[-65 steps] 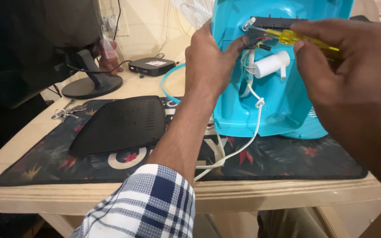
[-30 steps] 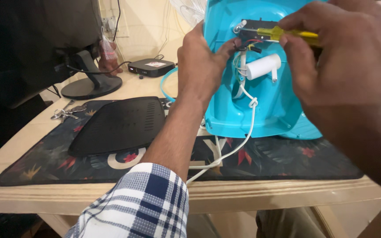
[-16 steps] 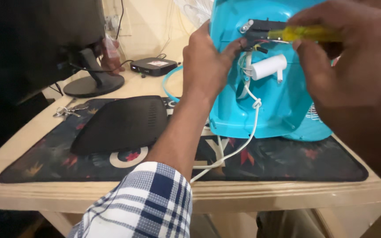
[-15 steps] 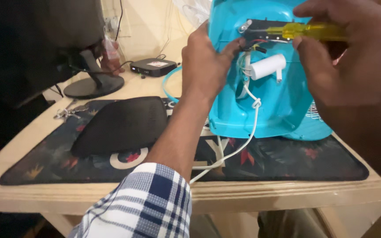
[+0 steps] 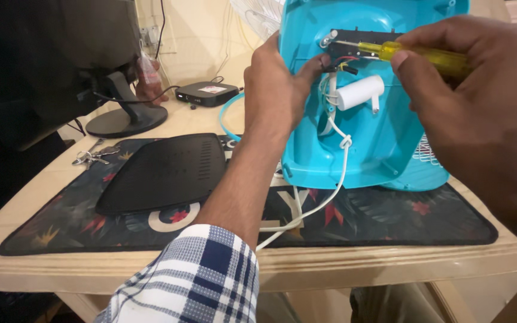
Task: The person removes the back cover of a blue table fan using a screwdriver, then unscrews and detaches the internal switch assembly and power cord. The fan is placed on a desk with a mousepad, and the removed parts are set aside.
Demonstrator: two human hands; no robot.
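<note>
A turquoise plastic appliance housing (image 5: 384, 143) stands tilted on the table, its open inside facing me. Inside it are a black switch block (image 5: 360, 45), coloured wires and a white cylinder (image 5: 359, 93). A white cord (image 5: 324, 197) runs down from the housing onto the mat. My left hand (image 5: 276, 84) grips the housing's left edge, thumb near the wires. My right hand (image 5: 486, 101) holds a yellow-handled screwdriver (image 5: 414, 54) whose metal tip points left at the black block.
A dark floral mat (image 5: 390, 221) covers the beige table (image 5: 330, 266). On it lies a black curved cover (image 5: 163, 170), with keys (image 5: 91, 157) beside it. A monitor stand (image 5: 125, 116) and a small black box (image 5: 206, 93) sit behind.
The housing and both hands shifted slightly in view. The screwdriver tip stays at the black block, and my left hand keeps its grip on the housing edge.
</note>
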